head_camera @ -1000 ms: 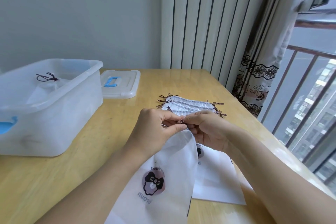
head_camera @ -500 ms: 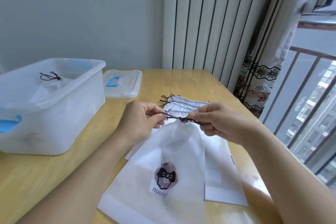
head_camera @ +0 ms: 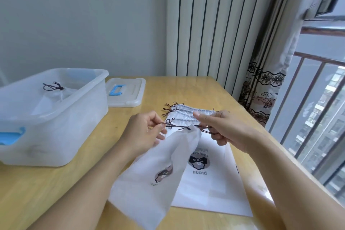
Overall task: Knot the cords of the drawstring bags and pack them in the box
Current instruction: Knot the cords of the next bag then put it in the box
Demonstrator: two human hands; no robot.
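Left hand (head_camera: 144, 132): pinches one end of the dark cord (head_camera: 176, 127) between thumb and fingertips at centre frame, pulling towards the left, probably to put tension on the cord.
Right hand (head_camera: 222, 127): grips the cord's other end with curled fingers, just right of centre; the opposed pull looks meant to cinch the mouth or tighten a knot.
Held bag (head_camera: 155, 170): white drawstring bag, its gathered mouth hanging from the cord between the two hands, its body trailing down towards lower centre with the bottom resting on the worktop (head_camera: 46, 188).
Knot: a small dark lump sits at the gathered mouth; whether it is fully tied is too small to tell.
Waiting bags (head_camera: 209, 183): a flat stack lies under and to the right of the held bag, printed side up, cord ends fanned at its far edge, apparently not yet knotted and close at hand for the next turn.
Box (head_camera: 56, 115): translucent plastic, at left of frame, open-topped, near the left hand so a finished bag has a short way to go.
Packed bag (head_camera: 54, 93): already inside the box, its cords bunched together.
Lid (head_camera: 125, 94): set down just right of the box, blue handle up, out of the way of packing.
Stage: knotting in hand; most bags appear still to be done.
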